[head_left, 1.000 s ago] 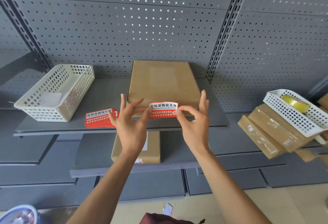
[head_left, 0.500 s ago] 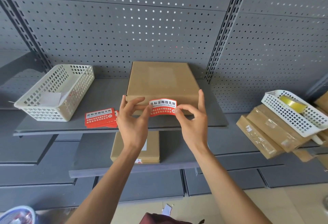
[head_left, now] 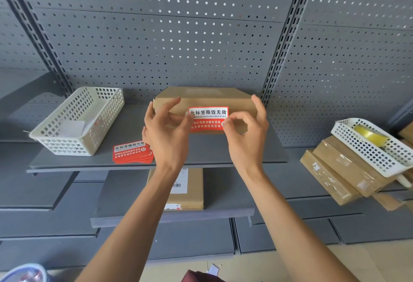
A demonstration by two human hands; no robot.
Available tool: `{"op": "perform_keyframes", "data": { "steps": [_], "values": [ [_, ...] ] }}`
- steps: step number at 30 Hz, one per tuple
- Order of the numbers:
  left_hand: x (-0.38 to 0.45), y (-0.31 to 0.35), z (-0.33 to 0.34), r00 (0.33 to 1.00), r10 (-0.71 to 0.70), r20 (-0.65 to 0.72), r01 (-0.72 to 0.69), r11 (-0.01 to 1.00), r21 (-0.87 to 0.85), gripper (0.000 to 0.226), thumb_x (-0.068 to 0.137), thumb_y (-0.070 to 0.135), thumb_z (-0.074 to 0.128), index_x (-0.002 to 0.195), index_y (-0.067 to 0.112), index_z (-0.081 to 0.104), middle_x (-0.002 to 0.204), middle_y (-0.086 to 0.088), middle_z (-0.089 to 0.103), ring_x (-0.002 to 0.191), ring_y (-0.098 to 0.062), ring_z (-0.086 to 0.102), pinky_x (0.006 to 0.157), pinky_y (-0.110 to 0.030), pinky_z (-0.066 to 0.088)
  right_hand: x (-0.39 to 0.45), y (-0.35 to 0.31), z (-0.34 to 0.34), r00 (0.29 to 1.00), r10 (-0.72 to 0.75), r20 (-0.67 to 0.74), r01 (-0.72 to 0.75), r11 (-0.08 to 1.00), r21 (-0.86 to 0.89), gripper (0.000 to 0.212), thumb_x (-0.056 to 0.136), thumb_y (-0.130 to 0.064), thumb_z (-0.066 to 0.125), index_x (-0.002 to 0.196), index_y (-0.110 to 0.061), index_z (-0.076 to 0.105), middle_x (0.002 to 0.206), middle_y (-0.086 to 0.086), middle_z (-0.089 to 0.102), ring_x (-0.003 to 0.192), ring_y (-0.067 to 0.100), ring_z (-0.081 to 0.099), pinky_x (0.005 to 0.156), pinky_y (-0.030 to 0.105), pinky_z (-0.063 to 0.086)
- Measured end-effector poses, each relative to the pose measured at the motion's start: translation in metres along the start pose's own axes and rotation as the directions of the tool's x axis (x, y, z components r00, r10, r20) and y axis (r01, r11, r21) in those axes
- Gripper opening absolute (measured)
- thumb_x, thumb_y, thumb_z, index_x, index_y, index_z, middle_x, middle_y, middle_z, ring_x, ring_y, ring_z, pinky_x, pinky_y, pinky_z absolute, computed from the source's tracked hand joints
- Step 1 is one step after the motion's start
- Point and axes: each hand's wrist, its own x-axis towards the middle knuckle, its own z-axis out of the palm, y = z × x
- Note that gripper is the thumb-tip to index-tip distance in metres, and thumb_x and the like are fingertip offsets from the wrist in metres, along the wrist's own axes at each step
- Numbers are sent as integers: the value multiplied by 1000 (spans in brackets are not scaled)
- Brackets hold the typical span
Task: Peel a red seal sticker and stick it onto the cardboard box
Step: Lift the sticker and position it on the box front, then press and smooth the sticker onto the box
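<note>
Head view of a grey shelf (head_left: 73, 159) backed by perforated panels. The red seal sticker (head_left: 207, 119), printed side toward the camera, is stretched between the two hands in front of the near face of the cardboard box (head_left: 207, 99), which lies on the shelf; whether the sticker already touches the cardboard cannot be told. The left hand (head_left: 166, 132) pinches the sticker's left edge between thumb and forefinger, its remaining fingers spread toward the box's left corner. The right hand (head_left: 247, 135) pinches the sticker's right edge in the same way, its other fingers raised beside the box's right end. Just left of and below the left hand lies a stack of red stickers (head_left: 133, 152); farther left stands a white basket (head_left: 78, 121). Below the left wrist, a second box (head_left: 187, 189) rests on the lower shelf.
</note>
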Motion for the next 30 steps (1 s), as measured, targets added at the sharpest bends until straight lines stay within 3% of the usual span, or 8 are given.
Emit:
{"op": "perform_keyframes", "data": {
  "steps": [5, 8, 12, 18, 26, 30],
  "values": [
    [2, 13, 0, 999, -12, -45, 13, 1000, 18, 38, 84, 36, 73, 121, 40, 65, 71, 10, 72, 146, -8, 35, 116, -57, 27, 5, 1, 5, 1000, -15, -5, 15, 998, -58, 11, 82, -12, 70, 74, -19, 68, 157, -9, 33, 142, 11, 24, 112, 19, 22],
    [5, 18, 1, 999, -16, -46, 19, 999, 46, 37, 84, 32, 75, 120, 35, 65, 65, 16, 70, 145, -10, 36, 114, -59, 25, 9, 2, 6, 999, -49, 5, 49, 992, -115, 10, 81, -12, 69, 72, -17, 68, 157, -7, 34, 140, 12, 25, 105, 3, 16],
    [8, 20, 2, 999, 21, -40, -18, 998, 67, 29, 83, 30, 74, 110, 33, 65, 65, 37, 64, 139, -14, 44, 109, -59, 31, 13, 6, 9, 997, -78, 3, 77, 976, -203, 8, 81, -16, 69, 73, -16, 70, 158, -4, 35, 139, 17, 26, 101, 0, 15],
    [8, 22, 7, 997, 20, -75, -13, 996, 89, 27, 83, 32, 74, 106, 30, 60, 67, 46, 59, 135, -13, 48, 108, -50, 28, 14, 1, 13, 997, -71, -30, 59, 953, -296, 10, 80, -24, 70, 72, -18, 70, 158, -5, 35, 138, 23, 28, 98, 32, 28],
    [13, 22, 12, 994, 18, -108, -7, 995, 102, 30, 84, 33, 74, 106, 27, 54, 70, 53, 54, 137, -6, 43, 97, -36, 19, 18, -6, 18, 998, -36, -47, 18, 940, -340, 13, 80, -26, 71, 70, -18, 68, 156, -9, 36, 135, 25, 28, 91, 38, 34],
    [14, 17, 11, 991, 21, -134, -10, 996, 88, 31, 84, 32, 74, 108, 23, 58, 61, 28, 63, 138, -6, 42, 102, -41, 24, 19, -8, 18, 999, -27, -19, 18, 921, -389, 14, 79, -29, 72, 70, -19, 68, 157, -8, 35, 134, 26, 28, 90, 42, 40]
  ]
}}
